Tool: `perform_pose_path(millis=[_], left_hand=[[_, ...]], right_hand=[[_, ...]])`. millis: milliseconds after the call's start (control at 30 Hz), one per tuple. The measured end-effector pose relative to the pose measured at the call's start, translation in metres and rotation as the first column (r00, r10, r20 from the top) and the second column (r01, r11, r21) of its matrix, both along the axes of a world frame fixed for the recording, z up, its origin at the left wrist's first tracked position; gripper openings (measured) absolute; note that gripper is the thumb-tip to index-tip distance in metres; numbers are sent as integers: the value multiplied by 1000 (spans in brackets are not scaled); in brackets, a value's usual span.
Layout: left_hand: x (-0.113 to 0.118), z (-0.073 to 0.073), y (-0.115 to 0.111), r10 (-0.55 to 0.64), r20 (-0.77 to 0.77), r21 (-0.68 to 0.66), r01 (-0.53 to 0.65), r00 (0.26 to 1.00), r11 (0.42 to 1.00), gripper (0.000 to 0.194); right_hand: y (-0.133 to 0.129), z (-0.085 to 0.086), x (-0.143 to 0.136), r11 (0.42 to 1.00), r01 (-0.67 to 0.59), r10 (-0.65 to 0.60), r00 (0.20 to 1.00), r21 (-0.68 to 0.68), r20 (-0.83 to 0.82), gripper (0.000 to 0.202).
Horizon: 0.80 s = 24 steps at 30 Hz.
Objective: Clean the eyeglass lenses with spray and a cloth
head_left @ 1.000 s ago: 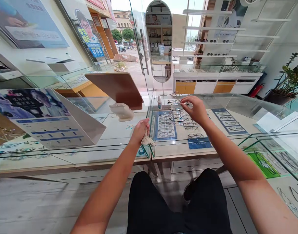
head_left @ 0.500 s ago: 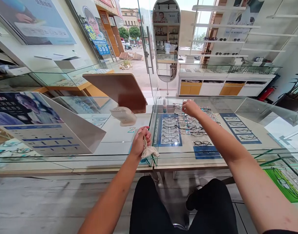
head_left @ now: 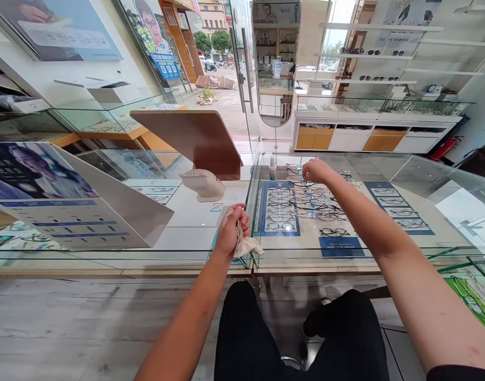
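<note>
One left hand [head_left: 231, 230] clenches crumpled beige cloth [head_left: 248, 247], seemingly gathering it; right of the white plastic bottle [head_left: 272, 169], the right hand [head_left: 317, 171] curls by dark-rimmed eyeglasses [head_left: 301, 184], pinch unclear.

Head view: from head height, facing forward and down over the counter [head_left: 325, 271]
Nearest: arms [head_left: 197, 309] and legs [head_left: 246, 330], entering from the bottom edge
Mid-depth: left hand [head_left: 231, 228] and right hand [head_left: 317, 171], both near the centre
Far: mirror [head_left: 274, 69] and shelves [head_left: 381, 26], along the top
Left edge: calendar [head_left: 75, 222], close and cut off
</note>
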<state>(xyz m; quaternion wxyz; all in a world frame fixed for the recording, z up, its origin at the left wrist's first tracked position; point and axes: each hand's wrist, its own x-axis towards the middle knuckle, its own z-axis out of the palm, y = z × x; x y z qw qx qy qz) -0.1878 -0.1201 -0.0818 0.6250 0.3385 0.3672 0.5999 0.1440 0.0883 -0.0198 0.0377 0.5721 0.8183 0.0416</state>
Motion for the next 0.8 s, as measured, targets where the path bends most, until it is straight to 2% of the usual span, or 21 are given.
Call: perform_pose_path(millis=[200, 367, 533, 633, 800], left_hand=[[3, 0, 0, -2, -20, -1, 2, 1000, 1000, 67], [4, -1, 0, 0, -22, -12, -1, 1000, 1000, 67], [5, -2, 1, 1, -21, -22, -2, 1000, 1000, 61], [5, -3, 2, -6, -25, -23, 6, 1000, 1000, 60], [5, -4, 3, -6, -50, -7, 6, 999, 1000, 63]], right_hand=[[15, 6, -5, 993, 96, -95, 995, 65, -17, 35], [31, 2, -17, 985, 167, -167, 986, 29, -19, 30], [34, 1, -26, 980, 201, -201, 979, -2, -15, 30], [30, 8, -27, 979, 204, -204, 979, 9, -22, 30], [12, 33, -25, 977, 195, -192, 980, 81, -46, 33]])
